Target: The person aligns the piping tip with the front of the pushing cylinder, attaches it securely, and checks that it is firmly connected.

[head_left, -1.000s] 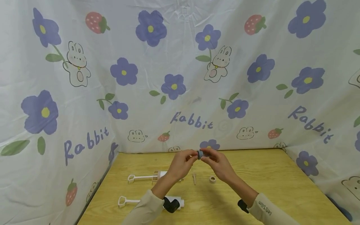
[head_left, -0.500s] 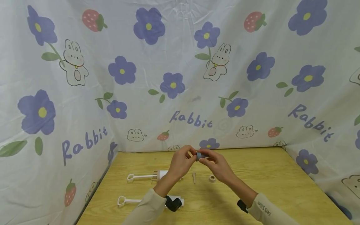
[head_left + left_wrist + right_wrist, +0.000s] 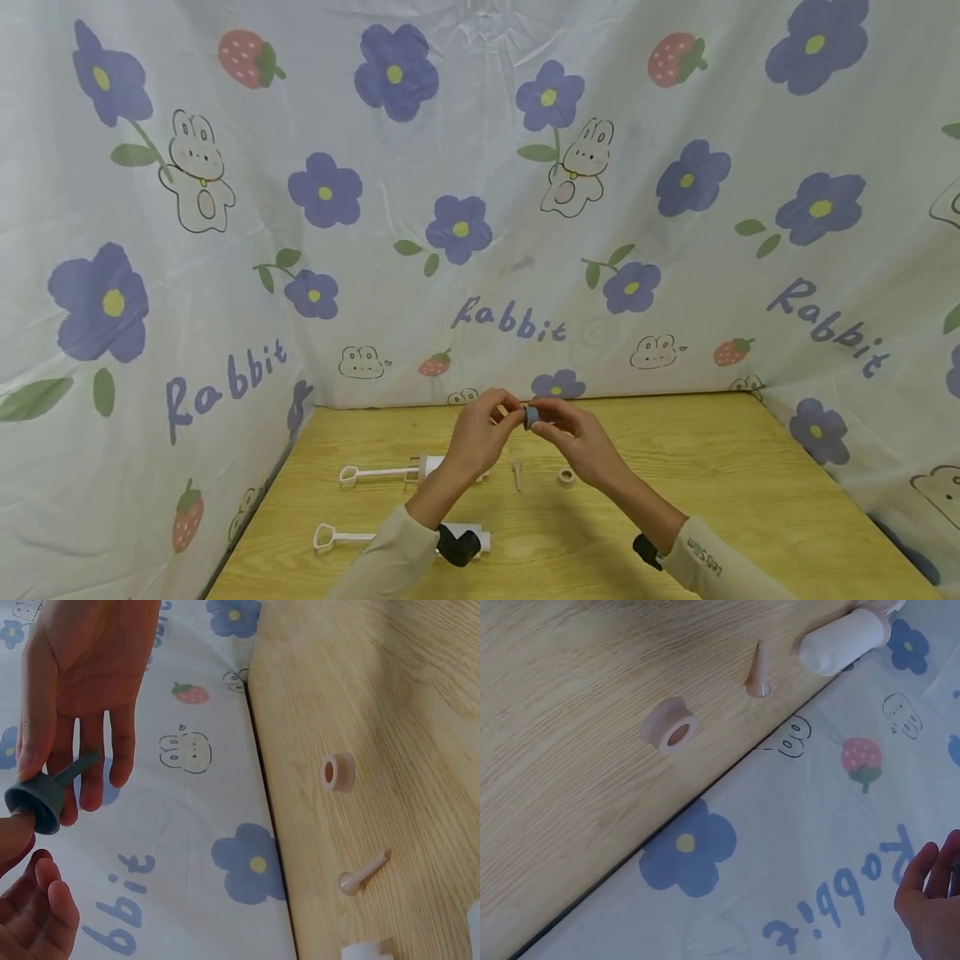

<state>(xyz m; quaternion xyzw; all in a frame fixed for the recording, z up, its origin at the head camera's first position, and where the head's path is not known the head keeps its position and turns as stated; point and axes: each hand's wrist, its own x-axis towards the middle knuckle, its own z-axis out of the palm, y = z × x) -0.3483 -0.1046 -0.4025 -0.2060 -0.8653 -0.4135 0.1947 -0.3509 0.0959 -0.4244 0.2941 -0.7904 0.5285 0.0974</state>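
Both hands meet over the back of the table around a blue-grey nozzle, which has a wide hollow cap and a narrow stem. My left hand pinches the cap end; in the left wrist view its thumb reaches into the opening. From the other side my right hand holds the nozzle between thumb and fingers, the remaining fingers extended near the stem. On the table below lie a beige cone-shaped nozzle and a beige ring. In the right wrist view, only part of a hand shows at the right edge.
Two white plunger syringes lie at the left: the farther syringe is partly behind the left forearm, the nearer syringe behind the sleeve. A printed curtain hangs along the back and sides of the wooden table.
The nozzle has turned slightly and shifted a little to the left between the fingers. The left hand's fingers have re-bent around its cap. Things on the table have stayed put.
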